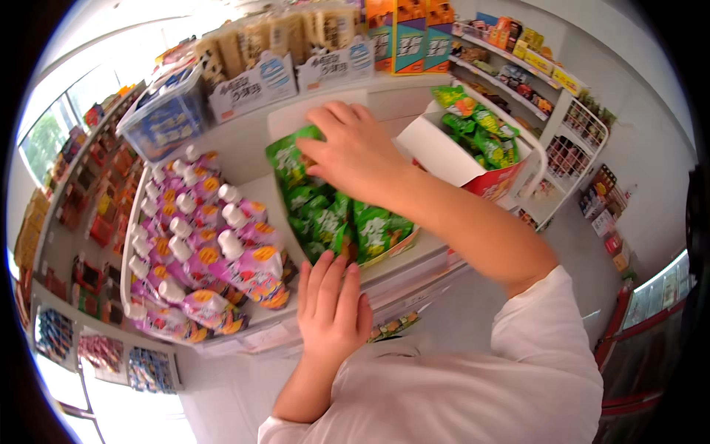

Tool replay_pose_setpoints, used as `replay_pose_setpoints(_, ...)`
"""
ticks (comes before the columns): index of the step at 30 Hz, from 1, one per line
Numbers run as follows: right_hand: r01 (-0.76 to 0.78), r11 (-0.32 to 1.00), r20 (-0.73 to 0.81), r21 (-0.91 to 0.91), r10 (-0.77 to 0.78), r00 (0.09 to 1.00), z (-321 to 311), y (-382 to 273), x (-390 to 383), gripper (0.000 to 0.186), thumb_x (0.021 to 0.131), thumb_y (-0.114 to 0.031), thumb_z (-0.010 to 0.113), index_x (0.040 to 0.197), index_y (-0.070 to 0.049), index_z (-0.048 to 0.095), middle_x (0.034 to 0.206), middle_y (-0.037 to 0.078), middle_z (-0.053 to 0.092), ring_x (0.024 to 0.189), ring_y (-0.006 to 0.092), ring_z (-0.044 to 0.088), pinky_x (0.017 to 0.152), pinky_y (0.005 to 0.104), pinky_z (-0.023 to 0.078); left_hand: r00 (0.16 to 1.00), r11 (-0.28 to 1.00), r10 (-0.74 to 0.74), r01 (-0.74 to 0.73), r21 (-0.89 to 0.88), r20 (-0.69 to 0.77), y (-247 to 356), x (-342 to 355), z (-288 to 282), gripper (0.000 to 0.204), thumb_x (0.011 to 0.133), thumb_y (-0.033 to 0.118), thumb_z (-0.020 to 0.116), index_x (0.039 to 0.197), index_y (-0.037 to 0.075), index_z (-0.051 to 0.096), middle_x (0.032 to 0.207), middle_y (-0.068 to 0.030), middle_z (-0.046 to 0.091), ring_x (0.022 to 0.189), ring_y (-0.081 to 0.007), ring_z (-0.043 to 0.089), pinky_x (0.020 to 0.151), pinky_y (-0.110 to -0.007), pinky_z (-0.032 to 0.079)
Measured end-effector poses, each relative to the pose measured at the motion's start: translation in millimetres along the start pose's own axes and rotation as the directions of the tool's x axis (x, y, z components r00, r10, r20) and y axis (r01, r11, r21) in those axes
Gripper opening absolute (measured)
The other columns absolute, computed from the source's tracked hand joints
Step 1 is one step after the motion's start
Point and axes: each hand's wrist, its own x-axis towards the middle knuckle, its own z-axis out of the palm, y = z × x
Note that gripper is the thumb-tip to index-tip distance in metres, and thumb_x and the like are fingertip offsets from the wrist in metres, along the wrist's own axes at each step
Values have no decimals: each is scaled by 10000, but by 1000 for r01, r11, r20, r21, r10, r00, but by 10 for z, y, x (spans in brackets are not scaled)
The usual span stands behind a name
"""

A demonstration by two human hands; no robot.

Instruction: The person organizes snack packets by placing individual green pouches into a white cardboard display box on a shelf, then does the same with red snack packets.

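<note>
While the right hand point(355, 152) hangs over the far left corner of an open box point(391, 254), its fingers curl onto green packets point(322, 226); whether they grip one cannot be told. The left hand point(331, 307) is open and grasps nothing, its fingertips at the box's near edge, apparently to steady it. The packets lie in the box on a white stand point(255, 185), between purple pouches point(203, 259) and a second box point(438, 153) of green packets. Set in rows, the pouches show their white caps uppermost, perhaps for easy lifting. The second box's flap folds outward, seemingly leaving its packets within reach. A clear tub point(166, 122) stands beyond the pouches.
</note>
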Motion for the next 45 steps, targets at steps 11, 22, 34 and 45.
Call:
replay_pose_setpoints(11,-527,837,305,-144,544,781,-1148,1952,-659,422,918,-181,781,1304,-35,694,1296,189,671,1197,353,669,1018,425,544,1000,1000,23,-23,13,-9,-18,-33,43,497,811,85,706,1294,-32,681,1325,-243,668,1294,-500,638,1096,-710,468)
replay_pose_setpoints(22,-410,856,349,-313,506,789,-601,1879,-835,266,927,-166,697,1146,-18,724,1114,212,732,1040,432,728,927,536,598,996,996,47,-41,76,-70,-58,-81,77,503,786,85,682,1280,-5,693,1301,-229,695,1257,-486,671,1069,-680,509)
replay_pose_setpoints(34,-334,329,83,883,593,801,-1061,145,-690,247,1026,-216,714,945,15,750,766,-26,641,717,50,546,622,276,428,990,998,-35,29,-48,-137,117,-11,19,657,783,67,770,1414,-14,606,1452,-346,544,1368,-529,570,1097,-656,492)
replay_pose_setpoints(45,-370,-20,364,929,236,901,-1119,-559,-951,183,1038,-128,680,1113,37,706,1034,53,659,919,89,594,769,283,487,963,992,-49,78,101,-264,208,168,-237,743,782,383,952,1340,-37,698,1233,-248,569,957,-330,628,692,-403,515)
